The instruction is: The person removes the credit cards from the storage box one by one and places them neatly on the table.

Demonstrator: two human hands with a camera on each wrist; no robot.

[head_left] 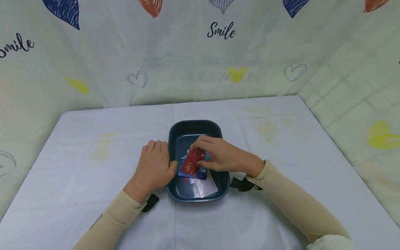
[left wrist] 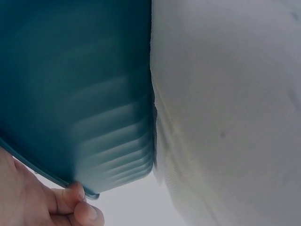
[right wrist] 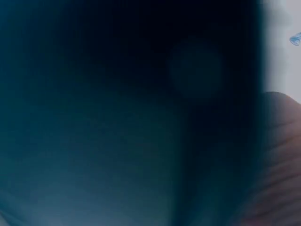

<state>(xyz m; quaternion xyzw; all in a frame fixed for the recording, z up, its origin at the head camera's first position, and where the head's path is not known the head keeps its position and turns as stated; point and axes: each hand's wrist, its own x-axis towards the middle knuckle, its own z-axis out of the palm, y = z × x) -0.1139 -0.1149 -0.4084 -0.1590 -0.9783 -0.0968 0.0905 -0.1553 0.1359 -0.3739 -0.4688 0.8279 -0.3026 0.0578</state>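
Reaching in over one side of a dark teal tray (head_left: 182,192), the right grip (head_left: 217,152) is arching at the wrist, its thumb and fingers clamping on a red card (head_left: 189,165) lettered VIP. That card is slanting leftward beneath the grip, over part of a blue card (head_left: 202,174); a pale card (head_left: 207,187) is lying in the tray on the grip's near side. Opposite, the left grip (head_left: 153,166) is pinching the tray's rim, back of the hand facing up, the thumb crossing the edge. Beige sleeves (head_left: 289,198) are covering both forearms.

White cloth is draping the counter (head_left: 93,173) around both grips, faint yellowish stains showing on it. Beyond them, a pale wall covering (head_left: 187,52) is displaying hearts and the word "Smile".

The left wrist view is revealing what the head view is hiding under the left grip: fingertips touching the rim, beside the tray's ribbed outer wall (left wrist: 113,150). The right wrist view is showing mostly blurred, dark teal, with part of a hand at its right edge.
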